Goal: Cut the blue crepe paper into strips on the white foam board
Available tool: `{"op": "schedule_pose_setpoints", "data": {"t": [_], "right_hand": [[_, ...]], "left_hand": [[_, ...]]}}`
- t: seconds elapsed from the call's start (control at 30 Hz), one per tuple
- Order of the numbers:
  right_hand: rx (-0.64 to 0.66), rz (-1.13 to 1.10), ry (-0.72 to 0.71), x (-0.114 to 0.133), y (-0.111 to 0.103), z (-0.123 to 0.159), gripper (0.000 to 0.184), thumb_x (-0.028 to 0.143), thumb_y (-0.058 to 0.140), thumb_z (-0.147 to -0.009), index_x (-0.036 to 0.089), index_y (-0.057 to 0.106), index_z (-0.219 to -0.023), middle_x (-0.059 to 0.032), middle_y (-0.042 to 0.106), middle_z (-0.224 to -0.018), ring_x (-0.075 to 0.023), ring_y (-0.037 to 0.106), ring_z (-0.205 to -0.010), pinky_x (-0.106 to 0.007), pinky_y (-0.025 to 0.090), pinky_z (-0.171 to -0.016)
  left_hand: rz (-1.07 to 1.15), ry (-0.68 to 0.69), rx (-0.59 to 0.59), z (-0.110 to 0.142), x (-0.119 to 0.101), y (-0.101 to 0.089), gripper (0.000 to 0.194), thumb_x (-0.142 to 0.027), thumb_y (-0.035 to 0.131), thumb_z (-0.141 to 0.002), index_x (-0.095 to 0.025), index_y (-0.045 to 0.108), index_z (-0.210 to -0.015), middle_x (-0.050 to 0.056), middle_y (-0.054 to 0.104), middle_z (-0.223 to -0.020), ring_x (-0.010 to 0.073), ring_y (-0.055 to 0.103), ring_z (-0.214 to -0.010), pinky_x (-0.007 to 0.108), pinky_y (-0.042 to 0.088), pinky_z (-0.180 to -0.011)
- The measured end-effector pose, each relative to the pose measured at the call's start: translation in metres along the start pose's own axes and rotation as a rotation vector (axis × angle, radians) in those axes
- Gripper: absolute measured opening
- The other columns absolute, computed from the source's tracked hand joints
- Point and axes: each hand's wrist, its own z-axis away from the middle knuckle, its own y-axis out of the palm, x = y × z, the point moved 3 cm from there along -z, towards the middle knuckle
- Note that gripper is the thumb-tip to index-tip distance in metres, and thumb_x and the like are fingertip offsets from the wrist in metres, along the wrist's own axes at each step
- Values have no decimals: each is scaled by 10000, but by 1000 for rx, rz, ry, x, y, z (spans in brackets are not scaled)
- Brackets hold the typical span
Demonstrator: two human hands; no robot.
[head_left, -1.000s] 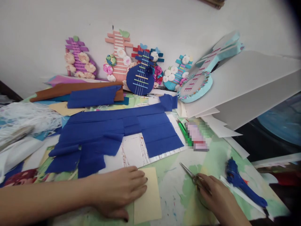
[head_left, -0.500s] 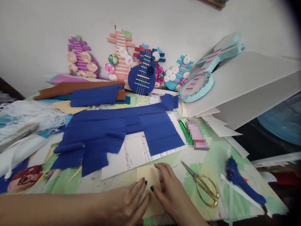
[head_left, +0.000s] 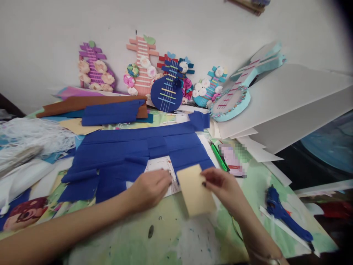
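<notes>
My right hand pinches a pale yellow rectangle of paper by its right edge, holding it tilted above the table. To its left, my left hand is closed, fingers curled together, over the white board. Whether anything is between those fingers is hidden. Dark blue crepe paper strips cover much of the board, with reddish streaks on its bare part. Gold-handled scissors lie mostly hidden behind my right forearm.
A blue glue gun lies at the right, and a green cutter behind my right hand. White string is heaped at left. Paper lutes, including a dark blue one, lean on the wall. Large white sheets stand at right.
The yellow paper has been lifted off the table in my right hand and tilted. My left hand has let go of it, moved forward and curled closed.
</notes>
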Motion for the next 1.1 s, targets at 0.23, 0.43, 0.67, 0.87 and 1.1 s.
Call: {"op": "schedule_pose_setpoints", "data": {"t": [0.23, 0.43, 0.67, 0.87, 1.1], "right_hand": [[1, -134, -26, -23, 13, -86, 251, 258, 680, -619, 159, 640, -847, -26, 658, -679, -160, 615, -632, -269, 483, -564], [-5, 37, -131, -46, 25, -97, 223, 243, 638, -707, 162, 681, -910, -65, 704, -834, -167, 641, -752, -309, 497, -726], [-26, 102, -125, -49, 25, -92, 244, 252, 614, -748, 164, 691, -963, -55, 702, -836, -146, 599, -675, -281, 483, -658], [-38, 90, -117, -51, 26, -91, 255, 263, 621, -742, 175, 709, -966, -50, 702, -833, -141, 583, -655, -272, 479, -643], [-66, 140, -136, -48, 27, -88, 272, 266, 599, -746, 179, 727, -971, -40, 690, -747, -146, 571, -626, -269, 464, -605]], "left_hand": [[-230, -228, 272, 0, 46, 36, 335, -96, 407, -886, -58, 618, -1144, 175, 602, -1225, 351, 467, -1233, 571, 369, -1004], [-249, -260, 275, 5, 41, 37, 347, -166, 434, -888, -55, 610, -1165, 192, 581, -1242, 370, 410, -1270, 579, 314, -1038], [-234, -338, 233, 2, 45, 34, 377, -221, 435, -878, -58, 612, -1169, 215, 522, -1310, 396, 336, -1317, 625, 280, -1039], [-164, -228, 236, 0, 43, 32, 358, -153, 423, -887, -96, 594, -1196, 147, 542, -1316, 351, 282, -1362, 648, 185, -1078], [-170, -327, 237, 2, 47, 34, 398, -214, 443, -876, -104, 570, -1237, 153, 578, -1268, 373, 309, -1343, 656, 190, -1068]]}}
